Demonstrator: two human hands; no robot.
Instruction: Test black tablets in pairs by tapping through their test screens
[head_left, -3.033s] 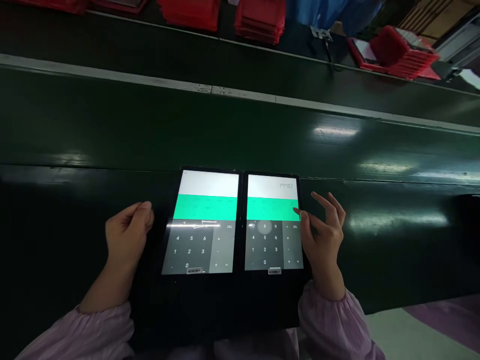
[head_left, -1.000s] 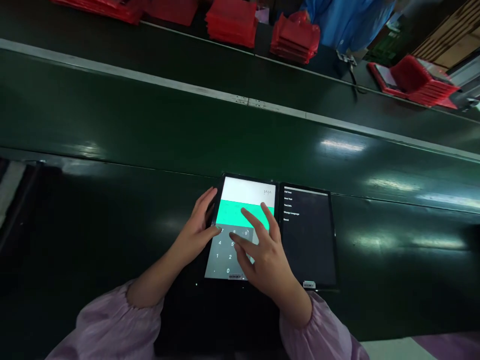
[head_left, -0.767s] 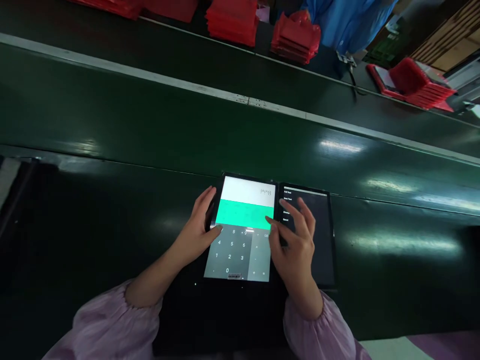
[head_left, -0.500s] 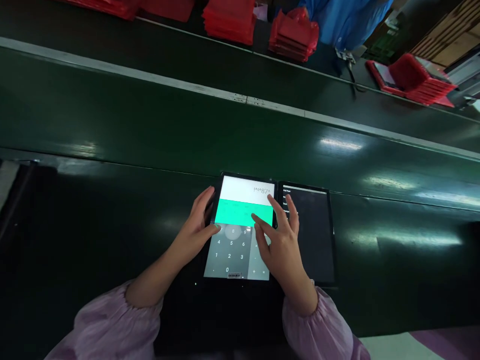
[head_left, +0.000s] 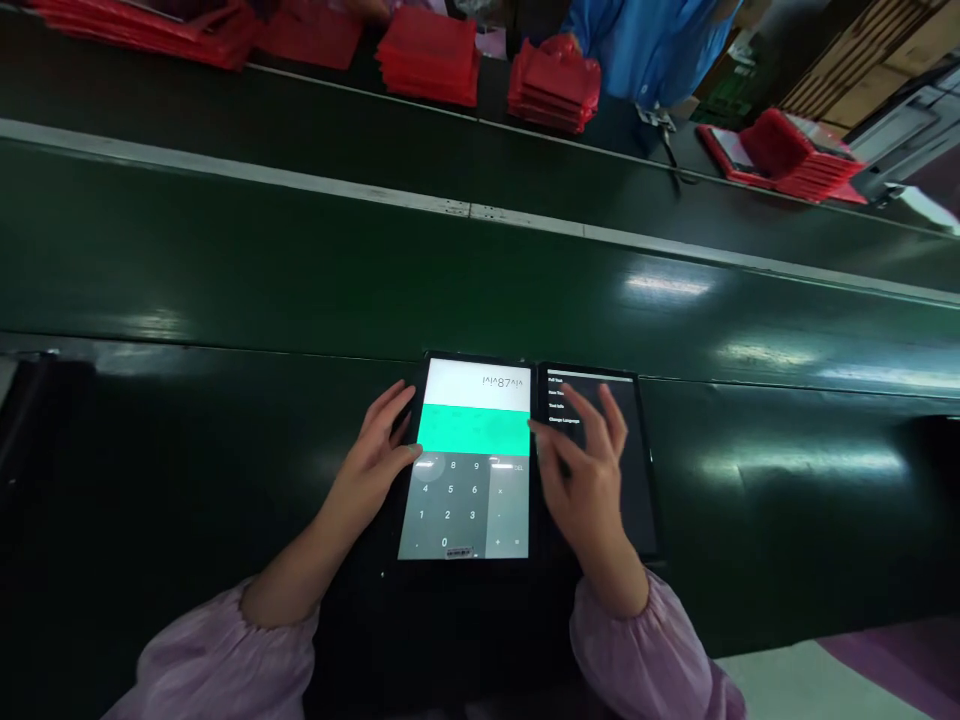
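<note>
In the head view, a tablet (head_left: 471, 500) lies on the dark green bench with a calculator on its screen. "!^!^87^!^" reads along its white top strip, above a green band and grey number keys. At its left edge is my left hand (head_left: 375, 455), fingers stretched along the side and thumb at the screen's rim near a pale circle by the top-left key. My right hand (head_left: 589, 470) hovers over the gap beside the tablet, fingers apart and holding nothing. Partly covered by that hand, a second tablet (head_left: 637, 480) shows a dark screen with a short text menu.
Stacks of red pouches (head_left: 427, 55) line the far bench beyond a pale metal rail (head_left: 360, 190). A person in blue (head_left: 652, 45) is behind them. More red pouches (head_left: 799, 155) sit at the far right, and a dark object (head_left: 45, 410) is at the left.
My right hand has lifted off the calculator screen and moved right, toward the second tablet. More symbols show in the top strip. My left thumb has drawn back to the tablet's edge.
</note>
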